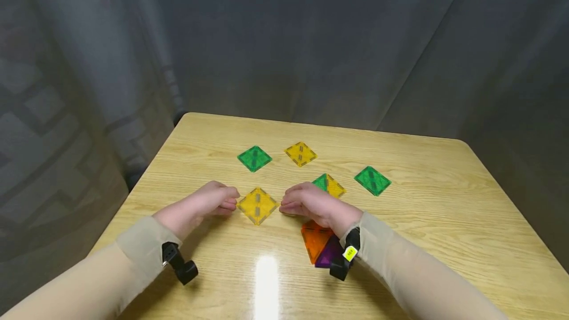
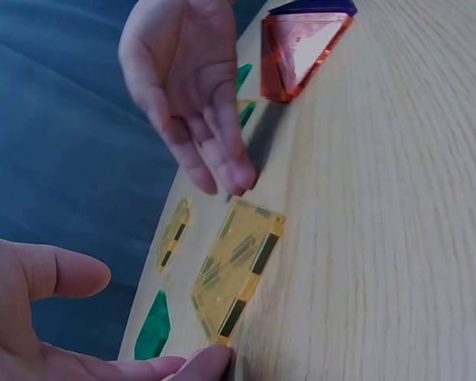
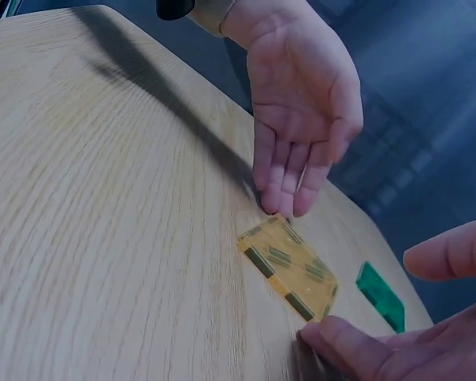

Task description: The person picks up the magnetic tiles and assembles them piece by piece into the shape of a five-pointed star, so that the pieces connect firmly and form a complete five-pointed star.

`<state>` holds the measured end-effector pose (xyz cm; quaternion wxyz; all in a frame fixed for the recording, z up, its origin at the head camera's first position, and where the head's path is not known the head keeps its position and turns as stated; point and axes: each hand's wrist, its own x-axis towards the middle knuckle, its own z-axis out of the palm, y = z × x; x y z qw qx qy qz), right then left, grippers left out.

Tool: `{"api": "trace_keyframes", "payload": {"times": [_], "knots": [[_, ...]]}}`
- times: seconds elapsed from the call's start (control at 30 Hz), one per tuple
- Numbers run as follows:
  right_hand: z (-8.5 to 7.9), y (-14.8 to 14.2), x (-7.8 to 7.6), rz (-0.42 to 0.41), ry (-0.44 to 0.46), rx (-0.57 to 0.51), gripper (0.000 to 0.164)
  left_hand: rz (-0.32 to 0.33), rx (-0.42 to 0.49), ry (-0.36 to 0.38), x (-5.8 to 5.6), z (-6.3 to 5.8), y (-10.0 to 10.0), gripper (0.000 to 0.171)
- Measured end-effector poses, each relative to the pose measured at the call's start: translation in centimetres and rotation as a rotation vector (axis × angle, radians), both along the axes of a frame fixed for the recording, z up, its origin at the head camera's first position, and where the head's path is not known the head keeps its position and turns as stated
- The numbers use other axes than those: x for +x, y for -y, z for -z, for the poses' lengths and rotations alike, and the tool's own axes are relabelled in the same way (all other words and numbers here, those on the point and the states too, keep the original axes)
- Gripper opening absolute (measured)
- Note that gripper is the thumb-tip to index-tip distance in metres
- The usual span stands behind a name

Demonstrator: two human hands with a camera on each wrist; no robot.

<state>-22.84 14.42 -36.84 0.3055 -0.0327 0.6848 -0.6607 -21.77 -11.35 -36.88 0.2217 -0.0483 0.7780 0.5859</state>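
A translucent yellow magnetic tile [image 1: 258, 206], diamond-shaped in the head view, lies flat on the wooden table between both hands. The fingertips of my left hand [image 1: 211, 200] touch or nearly touch its left corner, with the fingers fairly straight and the thumb raised apart. On the opposite side my right hand [image 1: 313, 204] has its fingertips at the right corner, palm facing inward. Neither hand grips the tile. Under the right wrist stand orange tiles [image 1: 314, 243] joined to a purple one [image 1: 328, 255], partly covered by the arm.
Behind the hands lie a green diamond [image 1: 254, 158], a second yellow diamond [image 1: 301, 154] and another green one [image 1: 373, 180] on the table [image 1: 213, 260]. A half-green, half-yellow diamond [image 1: 335, 186] is partly hidden by the right hand. Grey curtains [image 1: 284, 43] surround the table.
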Motion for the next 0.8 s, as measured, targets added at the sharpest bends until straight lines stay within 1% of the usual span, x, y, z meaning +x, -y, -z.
{"api": "trace_keyframes", "payload": {"times": [0.13, 0.27, 0.4, 0.6, 0.7, 0.8], "knots": [[-0.1, -0.3, -0.1, -0.007, 0.005, 0.004, 0.050, -0.012, 0.082, 0.030, -0.2, 0.1, 0.4, 0.043], [0.2, -0.5, -0.2, -0.017, 0.012, -0.005, 0.048, -0.037, 0.178, 0.053, -0.1, 0.4, 0.7, 0.036], [0.5, -0.6, -0.4, -0.018, 0.017, -0.016, 0.041, -0.063, 0.233, 0.060, 0.1, 0.6, 0.9, 0.033], [0.6, -0.6, -0.4, -0.009, 0.020, -0.032, 0.038, -0.094, 0.264, 0.048, 0.6, 0.9, 1.0, 0.031], [0.6, -0.5, -0.2, -0.004, 0.028, -0.044, 0.037, -0.110, 0.272, 0.047, 0.9, 0.9, 1.0, 0.029], [0.5, -0.5, -0.1, 0.001, 0.032, -0.053, 0.036, -0.112, 0.264, 0.046, 1.2, 0.6, 1.0, 0.032]]}}
